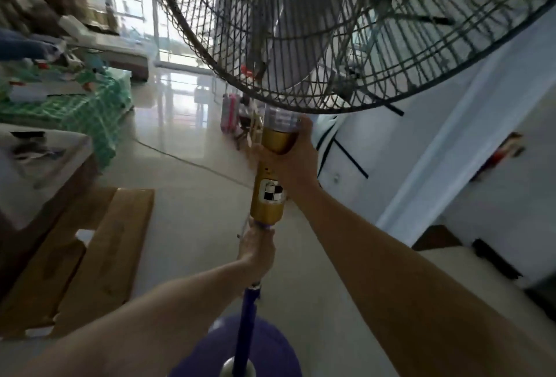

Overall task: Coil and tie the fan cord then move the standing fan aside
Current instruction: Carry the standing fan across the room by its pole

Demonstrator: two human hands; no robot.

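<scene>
The standing fan fills the middle of the view: a gold control column (268, 196) with black-and-white buttons, a purple pole (247, 319) below it, a round purple base (272, 343) at the bottom edge, and a wide wire cage (316, 34) overhead. My right hand (296, 155) is wrapped around the top of the gold column, just under the cage. My left hand (256, 252) grips the pole right below the gold column. A thin cord (192, 163) trails across the shiny floor toward the column; whether it belongs to the fan is unclear. No coiled cord shows.
Flattened cardboard (99, 256) lies on the floor at the left beside a low bed edge (36, 172). A green-checked table (90, 106) with clutter stands behind it. A white wall and door frame (451, 142) are on the right. Pink bags (230, 113) stand further back.
</scene>
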